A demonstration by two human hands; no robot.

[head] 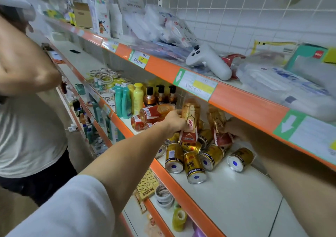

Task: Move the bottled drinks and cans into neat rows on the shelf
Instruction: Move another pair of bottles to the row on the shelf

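**Both hands on amber bottles above a heap of gold cans**

An amber bottle (190,120) stands upright over the can pile on the middle shelf (236,191), the left hand (174,121) holding it with its fingers curled round the label. Just beside it, the right hand (236,129) grips a second bottle (219,125), tilted. Gold cans (194,165) lie jumbled on their sides below. More bottles (154,112) lie flat to the left, near upright shampoo bottles (125,102).

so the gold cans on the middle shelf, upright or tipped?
Tipped. The gold cans lie on their sides in a loose pile on the middle shelf, their round ends with a blue dot facing the camera; none visibly stands upright.
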